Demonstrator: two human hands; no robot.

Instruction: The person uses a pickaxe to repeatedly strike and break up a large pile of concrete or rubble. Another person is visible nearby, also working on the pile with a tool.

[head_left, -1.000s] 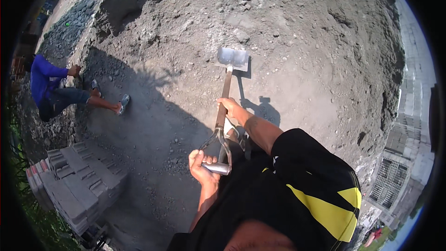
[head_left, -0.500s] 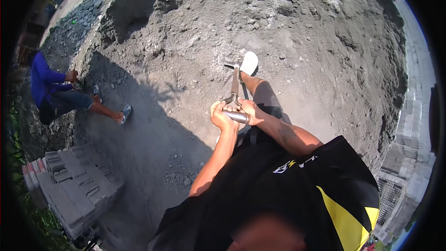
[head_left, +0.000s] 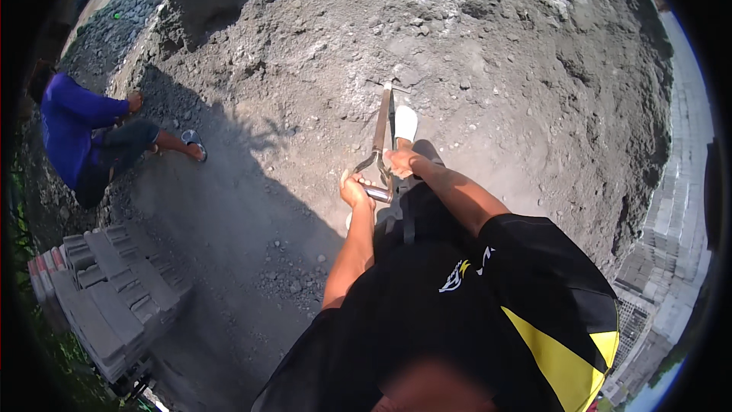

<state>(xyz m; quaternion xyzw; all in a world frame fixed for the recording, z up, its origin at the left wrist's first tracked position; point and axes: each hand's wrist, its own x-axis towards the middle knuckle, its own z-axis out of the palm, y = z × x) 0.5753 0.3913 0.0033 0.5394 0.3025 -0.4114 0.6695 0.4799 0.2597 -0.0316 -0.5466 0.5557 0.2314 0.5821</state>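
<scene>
Bank of grey, crumbly soil [head_left: 473, 46], sunlit and pebbled: beyond the left grip [head_left: 355, 190] and right grip [head_left: 402, 161], spreading wide to both sides. Ground [head_left: 198, 183], grey and dusty: left of the grips, largely in shadow. Paving of pale grey blocks [head_left: 690, 183]: far right of the grips. Shirt [head_left: 427, 320], black with yellow panels: on the near side of the grips. Co-worker [head_left: 76, 130] in blue long sleeves, knees bent: well left of the grips. Stack of grey blocks [head_left: 114, 297], reddish at one edge: near side and well left. Shovel [head_left: 380, 130], brown shaft, metal handle: running from the left grip away to the bank, its blade nearly edge-on there; depth in the soil cannot be told. White shoe [head_left: 406, 123]: just beyond the right grip, beside the shaft. Left grip: clamped on the handle's crossbar, forearm slanting up from the near left. Right grip: clamped on the handle's fork, slightly beyond the left, finger wrap partly hidden, forearm reaching in from the near right.
</scene>
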